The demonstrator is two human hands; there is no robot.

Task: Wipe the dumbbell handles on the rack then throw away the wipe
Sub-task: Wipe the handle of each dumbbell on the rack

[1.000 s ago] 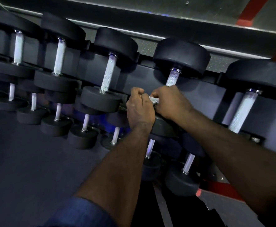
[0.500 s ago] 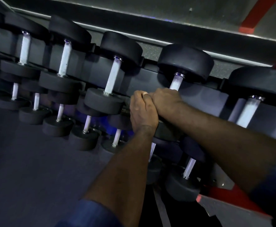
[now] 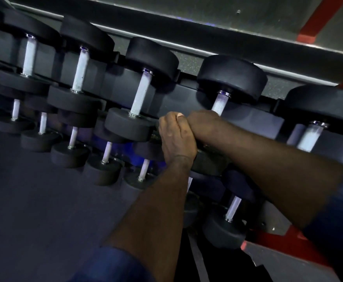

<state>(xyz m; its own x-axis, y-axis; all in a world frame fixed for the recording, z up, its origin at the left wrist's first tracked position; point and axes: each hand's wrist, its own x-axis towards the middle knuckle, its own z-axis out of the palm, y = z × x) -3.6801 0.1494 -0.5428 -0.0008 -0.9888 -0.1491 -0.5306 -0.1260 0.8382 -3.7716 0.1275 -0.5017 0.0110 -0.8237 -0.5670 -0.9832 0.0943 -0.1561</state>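
Nearest, both forearms reach up toward 12 o'clock. The left hand [image 3: 176, 137] is balled up against the right hand [image 3: 204, 125], which wraps the lower end of a dumbbell handle [image 3: 220, 103] on the rack [image 3: 187, 102] — the wiping step, I judge. The wipe is hidden between the hands, so I cannot tell whether the left fingers pinch it. The bare handle looks pale and knurled. The next move calls for rubbing upward, then the next handle [image 3: 310, 137] at 3 o'clock.

The right hand [image 3: 205, 125] covers the lower handle [image 3: 220, 103]; its fingers are out of sight. What the left hand [image 3: 176, 135] grips cannot be told. The far-right dumbbell [image 3: 325, 106] is cut by the edge. The left sleeve [image 3: 113, 265] is blurred.
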